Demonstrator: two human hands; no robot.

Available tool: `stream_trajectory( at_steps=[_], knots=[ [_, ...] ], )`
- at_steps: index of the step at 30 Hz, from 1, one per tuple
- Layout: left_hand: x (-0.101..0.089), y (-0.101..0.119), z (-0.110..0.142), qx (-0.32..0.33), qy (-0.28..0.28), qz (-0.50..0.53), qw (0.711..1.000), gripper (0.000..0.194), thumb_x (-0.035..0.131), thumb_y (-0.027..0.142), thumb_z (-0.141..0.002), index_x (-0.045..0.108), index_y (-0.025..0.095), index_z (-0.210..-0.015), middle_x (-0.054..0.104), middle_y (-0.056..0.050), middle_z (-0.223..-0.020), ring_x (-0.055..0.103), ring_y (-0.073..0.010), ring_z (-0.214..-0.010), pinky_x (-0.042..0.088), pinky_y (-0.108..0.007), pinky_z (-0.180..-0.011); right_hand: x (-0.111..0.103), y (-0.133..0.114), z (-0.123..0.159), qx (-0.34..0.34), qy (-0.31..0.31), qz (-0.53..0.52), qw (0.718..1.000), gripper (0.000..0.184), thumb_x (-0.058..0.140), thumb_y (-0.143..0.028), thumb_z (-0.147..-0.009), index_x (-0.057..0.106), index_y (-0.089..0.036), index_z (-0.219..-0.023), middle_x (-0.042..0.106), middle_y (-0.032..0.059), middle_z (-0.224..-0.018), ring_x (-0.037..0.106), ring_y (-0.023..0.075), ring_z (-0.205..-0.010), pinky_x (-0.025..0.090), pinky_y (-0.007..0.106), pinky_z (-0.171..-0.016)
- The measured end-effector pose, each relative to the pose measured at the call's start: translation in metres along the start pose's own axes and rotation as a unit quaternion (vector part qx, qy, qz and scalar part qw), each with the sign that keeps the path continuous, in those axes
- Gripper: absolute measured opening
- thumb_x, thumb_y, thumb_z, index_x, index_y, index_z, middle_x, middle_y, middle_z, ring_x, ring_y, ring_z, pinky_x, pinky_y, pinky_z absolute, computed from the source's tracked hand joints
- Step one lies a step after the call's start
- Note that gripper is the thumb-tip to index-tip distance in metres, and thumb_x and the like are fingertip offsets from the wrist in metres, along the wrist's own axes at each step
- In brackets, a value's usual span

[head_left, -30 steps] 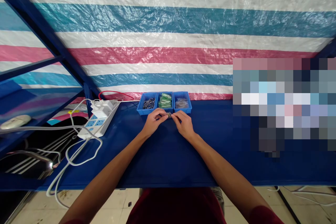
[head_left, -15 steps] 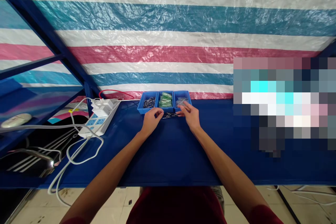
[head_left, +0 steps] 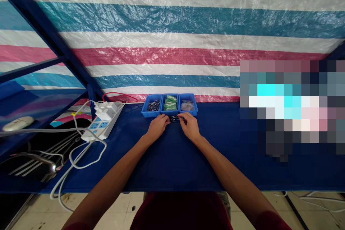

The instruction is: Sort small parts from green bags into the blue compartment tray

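Observation:
My left hand rests on the blue table, fingers drawn together at the left end of a few slim dark-and-silver pieces. Facing it, my right hand has thumb and fingertips closed in a pinch at the right end of those pieces. What either set of fingertips grips is too small to make out. Just beyond the hands stand three blue bins in a row. Similar slim metal pieces fill the left bin, green packets lie in the middle one, and clear plastic bits in the right one.
A white power strip with plugged-in adapters lies on the left of the blue table. Its white cables loop over the front edge. A striped plastic sheet hangs behind. The right side is pixelated.
My right hand has drawn back from the front of the right bin, which now shows fully. Both hands have moved closer together around the slim pieces.

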State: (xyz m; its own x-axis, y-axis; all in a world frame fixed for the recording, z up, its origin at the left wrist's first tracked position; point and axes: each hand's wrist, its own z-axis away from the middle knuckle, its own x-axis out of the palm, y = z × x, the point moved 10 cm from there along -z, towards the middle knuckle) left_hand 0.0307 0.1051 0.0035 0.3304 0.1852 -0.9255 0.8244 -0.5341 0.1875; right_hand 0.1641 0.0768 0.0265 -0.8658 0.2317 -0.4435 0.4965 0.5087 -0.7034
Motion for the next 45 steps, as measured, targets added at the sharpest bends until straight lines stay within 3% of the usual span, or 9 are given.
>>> stream_trajectory(
  at_steps=[7, 10, 16, 20, 24, 27, 31, 39, 45],
  knots=[
    [-0.025, 0.008, 0.002, 0.026, 0.104, 0.122, 0.987, 0.018, 0.047, 0.027, -0.094, 0.061, 0.020, -0.088, 0.064, -0.003, -0.083, 0.060, -0.0177, -0.080, 0.046, -0.029, -0.075, 0.016, 0.006, 0.002, 0.006, -0.068, 0.049, 0.996, 0.023, 0.052, -0.023, -0.089, 0.066, -0.021, -0.108, 0.066, 0.0063, -0.102, 0.063, 0.0168, -0.078, 0.050, 0.030, -0.076],
    [-0.032, 0.014, 0.004, 0.043, 0.129, 0.146, 0.980, 0.019, 0.048, 0.029, -0.093, 0.063, 0.019, -0.087, 0.065, -0.004, -0.083, 0.060, -0.0172, -0.079, 0.047, -0.029, -0.075, 0.017, 0.004, 0.002, -0.010, -0.069, 0.037, 0.997, 0.020, 0.051, -0.025, -0.091, 0.068, -0.021, -0.100, 0.068, 0.0053, -0.095, 0.063, 0.0185, -0.088, 0.049, 0.029, -0.079],
    [-0.052, 0.018, 0.008, 0.034, 0.173, 0.199, 0.964, 0.017, 0.053, 0.028, -0.091, 0.065, 0.019, -0.084, 0.067, -0.003, -0.081, 0.060, -0.0153, -0.076, 0.048, -0.028, -0.074, 0.010, 0.005, 0.001, -0.010, -0.043, 0.034, 0.998, 0.022, 0.050, -0.029, -0.093, 0.070, -0.021, -0.095, 0.069, 0.0051, -0.091, 0.064, 0.0179, -0.085, 0.049, 0.027, -0.078],
    [-0.055, 0.014, 0.009, 0.007, 0.171, 0.304, 0.937, 0.018, 0.062, 0.034, -0.085, 0.068, 0.018, -0.082, 0.068, -0.003, -0.078, 0.061, -0.0144, -0.070, 0.050, -0.026, -0.068, 0.008, 0.005, 0.002, -0.013, -0.030, 0.026, 0.999, 0.024, 0.049, -0.030, -0.093, 0.071, -0.020, -0.094, 0.069, 0.0053, -0.089, 0.064, 0.0169, -0.082, 0.049, 0.026, -0.077],
    [-0.037, 0.006, 0.005, -0.027, 0.130, 0.459, 0.879, 0.024, 0.071, 0.038, -0.076, 0.071, 0.015, -0.082, 0.071, -0.006, -0.081, 0.065, -0.0175, -0.074, 0.054, -0.030, -0.072, 0.009, 0.003, 0.003, -0.022, -0.028, 0.018, 0.999, 0.027, 0.047, -0.032, -0.094, 0.072, -0.021, -0.094, 0.068, 0.0054, -0.087, 0.064, 0.0165, -0.079, 0.049, 0.026, -0.074],
    [-0.027, 0.009, 0.001, -0.017, 0.085, 0.508, 0.857, 0.024, 0.073, 0.037, -0.074, 0.073, 0.015, -0.084, 0.072, -0.008, -0.084, 0.067, -0.0188, -0.078, 0.055, -0.031, -0.075, 0.009, 0.001, 0.003, -0.031, -0.028, 0.005, 0.999, 0.028, 0.047, -0.033, -0.095, 0.073, -0.022, -0.093, 0.068, 0.0054, -0.086, 0.064, 0.0166, -0.078, 0.049, 0.027, -0.073],
    [-0.036, 0.015, 0.002, 0.028, 0.101, 0.475, 0.874, 0.020, 0.072, 0.035, -0.076, 0.075, 0.017, -0.086, 0.072, -0.008, -0.084, 0.067, -0.0183, -0.077, 0.055, -0.030, -0.071, 0.008, 0.001, 0.004, -0.027, -0.027, -0.015, 0.999, 0.029, 0.047, -0.034, -0.094, 0.073, -0.022, -0.096, 0.068, 0.0053, -0.084, 0.064, 0.0161, -0.075, 0.051, 0.027, -0.072],
    [-0.075, 0.035, 0.022, 0.127, 0.276, 0.303, 0.904, 0.010, 0.068, 0.021, -0.082, 0.075, 0.021, -0.089, 0.072, -0.004, -0.082, 0.065, -0.0148, -0.074, 0.053, -0.030, -0.069, 0.005, -0.003, 0.003, -0.036, -0.013, -0.018, 0.999, 0.028, 0.049, -0.033, -0.094, 0.073, -0.020, -0.098, 0.069, 0.0059, -0.081, 0.065, 0.0170, -0.075, 0.051, 0.027, -0.073],
    [-0.076, 0.046, 0.027, 0.161, 0.292, 0.212, 0.919, 0.009, 0.065, 0.020, -0.084, 0.073, 0.021, -0.089, 0.072, -0.003, -0.082, 0.064, -0.0148, -0.076, 0.052, -0.031, -0.070, 0.005, -0.001, 0.003, -0.023, -0.008, -0.010, 1.000, 0.026, 0.049, -0.031, -0.093, 0.070, -0.020, -0.104, 0.069, 0.0060, -0.086, 0.065, 0.0173, -0.078, 0.051, 0.028, -0.075]
  ],
)
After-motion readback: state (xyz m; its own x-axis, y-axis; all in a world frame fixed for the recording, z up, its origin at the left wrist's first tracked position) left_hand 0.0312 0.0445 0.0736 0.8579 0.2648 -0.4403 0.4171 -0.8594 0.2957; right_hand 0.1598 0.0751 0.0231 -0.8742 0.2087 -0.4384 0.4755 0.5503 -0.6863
